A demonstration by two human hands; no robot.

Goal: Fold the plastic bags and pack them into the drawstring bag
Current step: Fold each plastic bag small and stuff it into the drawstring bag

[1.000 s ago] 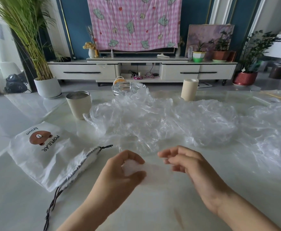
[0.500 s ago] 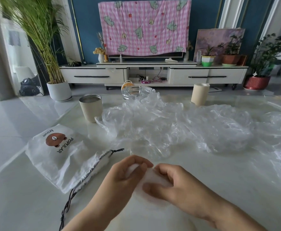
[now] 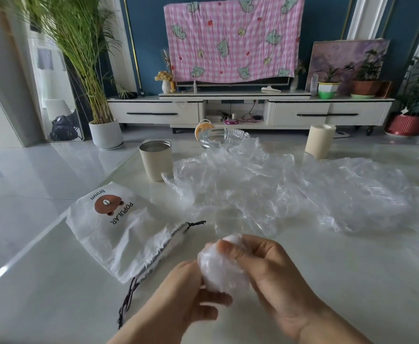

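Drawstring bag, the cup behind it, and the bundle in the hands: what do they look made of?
Drawstring bag: thin white frosted plastic or non-woven fabric, matte, softly wrinkled, with black cord. Cup: beige matte shell, grey metallic lining, probably steel. Bundle gripped by left hand and right hand: thin clear plastic film, whitish where layers bunch, glossy crinkles.
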